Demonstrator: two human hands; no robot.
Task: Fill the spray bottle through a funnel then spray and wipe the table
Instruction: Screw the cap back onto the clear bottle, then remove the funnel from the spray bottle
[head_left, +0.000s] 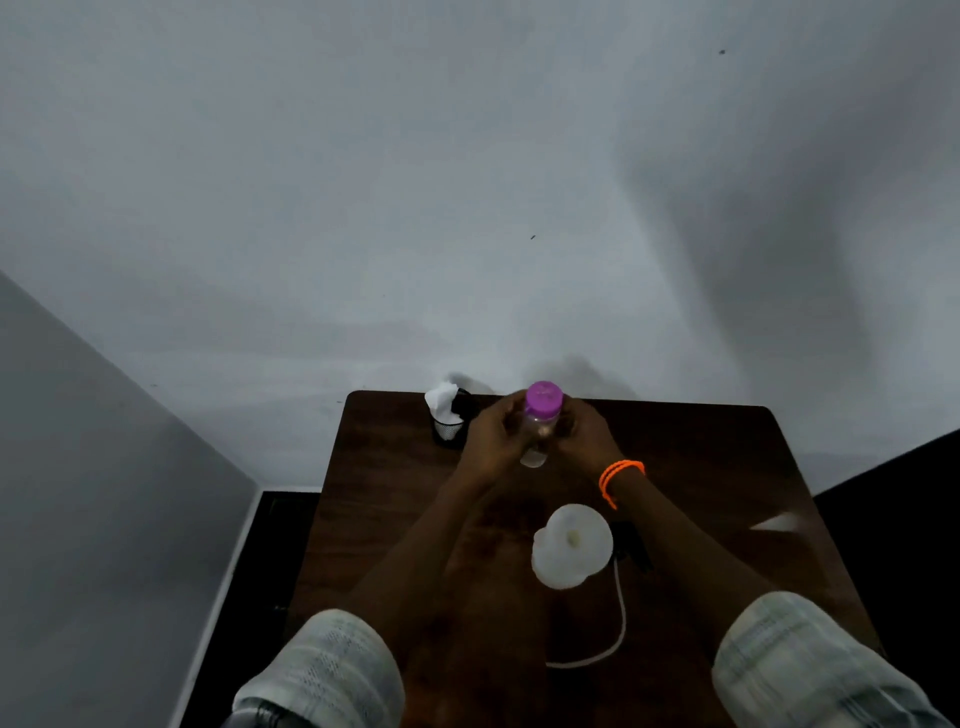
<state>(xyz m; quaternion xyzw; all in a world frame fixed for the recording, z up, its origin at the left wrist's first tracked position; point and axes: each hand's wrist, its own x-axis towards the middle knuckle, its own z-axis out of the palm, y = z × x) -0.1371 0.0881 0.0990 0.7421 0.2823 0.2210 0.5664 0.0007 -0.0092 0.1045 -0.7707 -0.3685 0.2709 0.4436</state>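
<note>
We hold a clear bottle (539, 431) with a purple cap (544, 398) between both hands above the far part of the dark wooden table (701, 467), near its far edge and a little left of the middle. The bottle stands nearly upright, its long axis running from the clear base nearest us up to the cap, which points up and slightly away toward the wall. Our left hand (496, 434) curls its fingers round the left side of the bottle, and our right hand (579, 431), with an orange band (621, 475) at the wrist, curls round the right side; the dim light keeps us from telling single fingers apart. Nearer to us, about mid-table, a white funnel (571, 545) sits with its wide mouth facing up, and a thin white tube (618, 613) curves from beside it toward the near edge. At the far left corner stands a black mesh cup (449, 428) holding a white cloth (440, 399).
</note>
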